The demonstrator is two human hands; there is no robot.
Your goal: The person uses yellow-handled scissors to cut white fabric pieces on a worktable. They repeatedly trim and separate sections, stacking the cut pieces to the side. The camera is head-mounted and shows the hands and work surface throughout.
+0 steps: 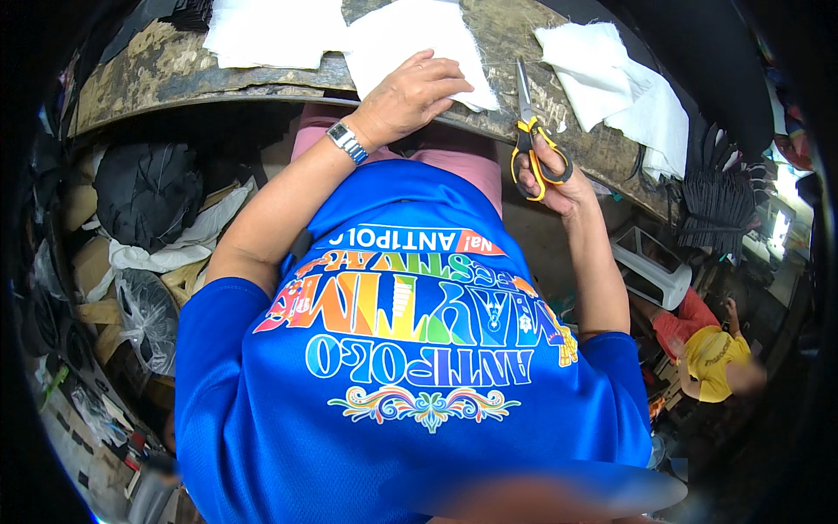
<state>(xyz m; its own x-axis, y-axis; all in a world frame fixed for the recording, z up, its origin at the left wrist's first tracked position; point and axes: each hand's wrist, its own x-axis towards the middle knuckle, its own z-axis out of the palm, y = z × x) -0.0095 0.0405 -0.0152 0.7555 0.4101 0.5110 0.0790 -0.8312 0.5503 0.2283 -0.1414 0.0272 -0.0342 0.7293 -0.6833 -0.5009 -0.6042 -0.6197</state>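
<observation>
My left hand [421, 94], with a metal watch on its wrist, lies palm down on a white piece of cloth [410, 39] with frayed edges. Its fingers stretch to the right across the fabric near the table's front edge. In my right hand [567, 182] is a pair of scissors [525, 127] with yellow and black handles. Fingers and thumb go through the handle loops, and the blades point away from me, looking closed. The scissors stand to the right of the cloth, over the table edge.
The worn wooden table [148, 83] also bears a white cloth stack [275, 33] and crumpled white cloth [594, 74]. Black strips [720, 196] hang at the right. A black bundle [147, 194] lies below left. Behind right are a white stool [650, 266] and a person in yellow [711, 358].
</observation>
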